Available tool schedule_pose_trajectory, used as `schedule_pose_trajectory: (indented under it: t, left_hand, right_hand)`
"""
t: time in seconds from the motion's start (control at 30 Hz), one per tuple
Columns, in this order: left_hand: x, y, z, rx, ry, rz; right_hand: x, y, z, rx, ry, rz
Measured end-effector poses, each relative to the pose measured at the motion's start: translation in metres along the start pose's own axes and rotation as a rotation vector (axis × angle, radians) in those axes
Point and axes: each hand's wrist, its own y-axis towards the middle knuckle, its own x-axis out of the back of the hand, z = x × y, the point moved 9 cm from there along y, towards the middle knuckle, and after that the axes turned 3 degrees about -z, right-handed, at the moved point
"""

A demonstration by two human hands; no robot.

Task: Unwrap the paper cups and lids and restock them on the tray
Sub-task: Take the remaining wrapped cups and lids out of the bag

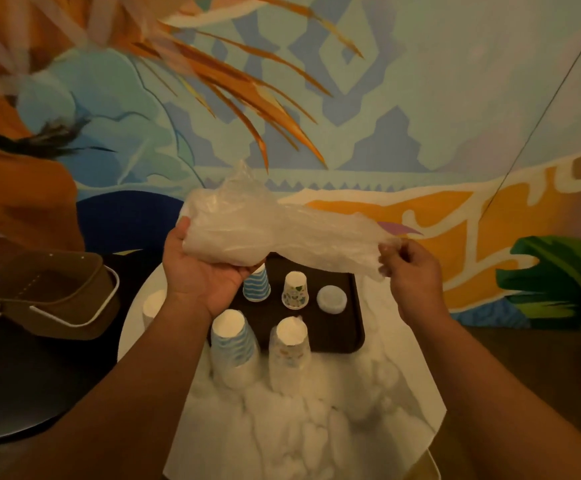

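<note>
Wrapped lid stack (226, 233) held above tray (355, 327) far edge, long axis left-right. Left hand (202, 268) cups stack end; right hand (410, 268) pinches loose wrap (344, 244) tail, pull goes rightward.

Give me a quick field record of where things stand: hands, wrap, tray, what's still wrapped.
left hand: palm up, holds the bulky end of the clear plastic wrap
right hand: pinches the wrap's thin end
wrap contents: cannot tell; looks like white stacked items
tray: dark tray on a white cloth
on tray: blue-striped cup stack, patterned cup stack, white lids, all upside down
near edge: taller blue-striped stack and patterned stack, the latter apparently in plastic
left of tray: brown basket
</note>
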Motion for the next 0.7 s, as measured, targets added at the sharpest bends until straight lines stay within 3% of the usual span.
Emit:
schedule_pose_trajectory:
  t: [0.2, 0.27, 0.33, 0.4, 0.47, 0.57, 0.7]
  left_hand:
    - [0.001, -0.002, 0.018, 0.009, 0.014, -0.107]
    - [-0.005, -0.004, 0.025, 0.029, 0.051, -0.103]
    - [-0.013, -0.008, 0.032, 0.053, 0.061, -0.059]
    - [-0.021, -0.012, 0.037, 0.068, 0.052, -0.019]
    - [-0.029, -0.016, 0.041, 0.087, 0.064, 0.010]
    - [-0.036, -0.018, 0.049, 0.135, 0.129, 0.038]
    - [-0.045, -0.020, 0.052, 0.159, 0.150, 0.049]
  right_hand:
    - [-0.001, 0.016, -0.001, -0.218, 0.482, 0.183]
    - [-0.003, 0.018, -0.003, -0.360, 0.841, 0.253]
    - [-0.010, 0.013, -0.002, -0.512, 1.091, 0.455]
    - [-0.016, 0.004, -0.008, -0.595, 1.049, 0.630]
    - [-0.023, -0.008, -0.013, -0.604, 0.844, 0.764]
    - [-0.029, -0.016, -0.005, -0.415, 0.433, 0.871]
    - [-0.033, -0.025, 0.020, -0.329, 0.320, 0.868]
